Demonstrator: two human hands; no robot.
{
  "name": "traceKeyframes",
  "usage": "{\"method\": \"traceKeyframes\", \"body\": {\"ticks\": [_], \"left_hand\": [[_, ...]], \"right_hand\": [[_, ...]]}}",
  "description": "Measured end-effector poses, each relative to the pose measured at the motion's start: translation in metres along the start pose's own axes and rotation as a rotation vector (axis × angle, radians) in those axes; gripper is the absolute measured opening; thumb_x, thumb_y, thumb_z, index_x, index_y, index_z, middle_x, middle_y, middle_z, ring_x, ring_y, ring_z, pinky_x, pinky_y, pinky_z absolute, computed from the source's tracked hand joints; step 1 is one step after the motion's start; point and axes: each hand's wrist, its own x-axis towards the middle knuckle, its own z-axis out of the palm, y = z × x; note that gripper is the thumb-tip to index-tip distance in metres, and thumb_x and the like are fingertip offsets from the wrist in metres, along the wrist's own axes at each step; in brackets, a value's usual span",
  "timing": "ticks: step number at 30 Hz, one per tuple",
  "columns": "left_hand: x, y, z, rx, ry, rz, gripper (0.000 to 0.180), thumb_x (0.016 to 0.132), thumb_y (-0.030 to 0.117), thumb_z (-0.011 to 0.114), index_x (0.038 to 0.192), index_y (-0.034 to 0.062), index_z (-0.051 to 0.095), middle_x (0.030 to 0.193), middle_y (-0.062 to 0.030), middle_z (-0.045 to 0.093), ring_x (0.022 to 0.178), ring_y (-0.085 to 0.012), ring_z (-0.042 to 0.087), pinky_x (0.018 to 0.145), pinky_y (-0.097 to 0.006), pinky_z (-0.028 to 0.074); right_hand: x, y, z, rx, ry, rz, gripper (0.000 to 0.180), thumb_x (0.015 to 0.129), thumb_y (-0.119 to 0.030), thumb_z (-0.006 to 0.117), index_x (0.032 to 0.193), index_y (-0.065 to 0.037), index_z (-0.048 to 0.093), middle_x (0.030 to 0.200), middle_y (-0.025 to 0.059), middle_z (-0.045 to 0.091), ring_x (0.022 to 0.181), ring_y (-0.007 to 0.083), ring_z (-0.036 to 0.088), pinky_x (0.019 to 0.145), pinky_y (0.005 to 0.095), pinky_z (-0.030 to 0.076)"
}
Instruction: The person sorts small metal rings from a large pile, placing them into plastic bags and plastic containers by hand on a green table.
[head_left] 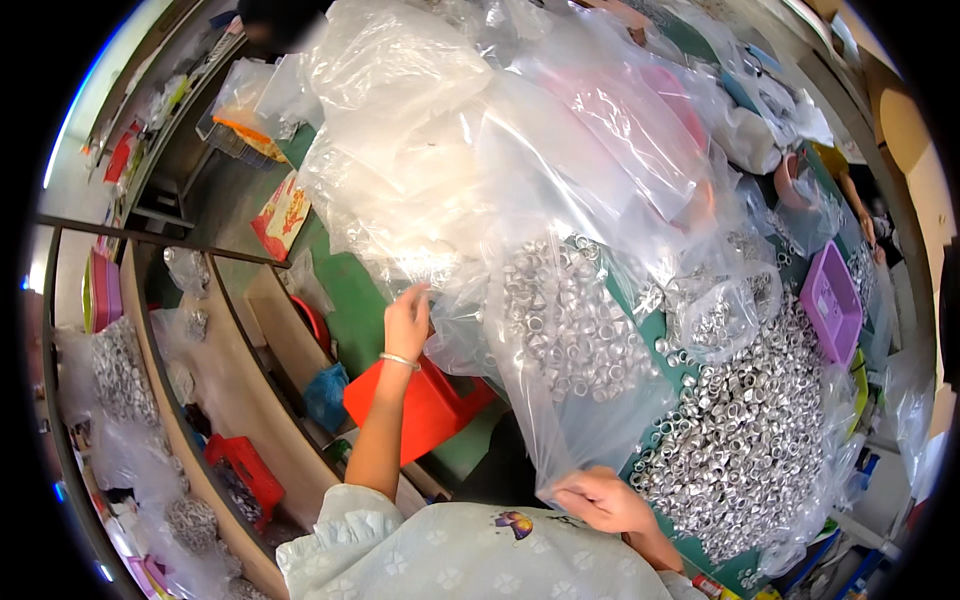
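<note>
My right hand is closed on a gathered corner of a clear plastic bag close to my body. Inside the bag lie many small silver metal rings, seen through the film. My left hand, with a bangle at its wrist, is raised at the bag's left side. Its fingers are pinched together against the crumpled film, and the fingertips are partly hard to make out. To the right of the bag spreads a big heap of loose silver rings on the green tabletop.
Large clear plastic bags cover the far part of the table. A red bin stands below my left forearm. A purple basket sits beyond the heap. Wooden shelves hold bags at left. Another person's arm shows far right.
</note>
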Motion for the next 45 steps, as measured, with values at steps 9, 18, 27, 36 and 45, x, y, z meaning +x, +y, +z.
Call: {"method": "traceKeyframes", "body": {"ticks": [9, 18, 27, 36, 45], "left_hand": [[0.108, 0.105, 0.186, 0.515, -0.694, 0.653, 0.019, 0.078, 0.018, 0.063, 0.088, 0.0018, 0.062, 0.092, -0.0164, 0.06, 0.089, -0.0342, 0.057, 0.078, -0.042, 0.046], [0.132, 0.094, 0.24, 0.763, -0.819, 0.505, 0.056, 0.071, 0.047, 0.069, 0.106, 0.0039, 0.061, 0.103, -0.018, 0.061, 0.098, -0.0319, 0.056, 0.085, -0.038, 0.044], [0.133, 0.095, 0.242, 0.801, -0.933, 0.451, 0.031, 0.076, 0.028, 0.064, 0.097, 0.0044, 0.062, 0.104, -0.0165, 0.06, 0.096, -0.0323, 0.057, 0.082, -0.038, 0.046], [0.151, 0.074, 0.251, 0.543, -0.706, 0.711, 0.028, 0.078, 0.027, 0.058, 0.098, 0.0079, 0.063, 0.094, -0.0139, 0.064, 0.088, -0.0327, 0.059, 0.078, -0.04, 0.046], [0.148, 0.073, 0.247, 0.969, -0.633, 0.711, 0.022, 0.076, 0.02, 0.06, 0.094, 0.0087, 0.065, 0.093, -0.0131, 0.064, 0.089, -0.0311, 0.059, 0.079, -0.038, 0.045]], "right_hand": [[0.022, 0.013, 0.019, -0.07, -0.123, 0.037, 0.014, 0.089, -0.017, 0.05, 0.09, -0.003, 0.051, 0.059, 0.0169, 0.053, 0.057, 0.0347, 0.054, 0.051, 0.0406, 0.039], [0.017, 0.04, 0.017, 0.221, -0.107, 0.054, 0.018, 0.09, -0.02, 0.051, 0.093, -0.002, 0.054, 0.059, 0.0154, 0.053, 0.054, 0.0304, 0.053, 0.052, 0.0372, 0.039], [0.018, 0.055, 0.018, 0.439, -0.078, 0.046, 0.019, 0.09, -0.018, 0.052, 0.094, -0.001, 0.057, 0.061, 0.0113, 0.054, 0.052, 0.016, 0.051, 0.052, 0.0293, 0.038], [0.016, 0.081, 0.033, 0.395, -0.017, 0.021, 0.019, 0.089, -0.017, 0.054, 0.096, 0.0, 0.059, 0.064, 0.0092, 0.056, 0.055, 0.0143, 0.051, 0.053, 0.0285, 0.04], [0.016, 0.084, 0.03, 0.383, 0.002, 0.018, 0.02, 0.087, -0.017, 0.056, 0.096, 0.0, 0.061, 0.077, 0.0106, 0.063, 0.065, 0.0181, 0.06, 0.062, 0.0288, 0.045]]}}
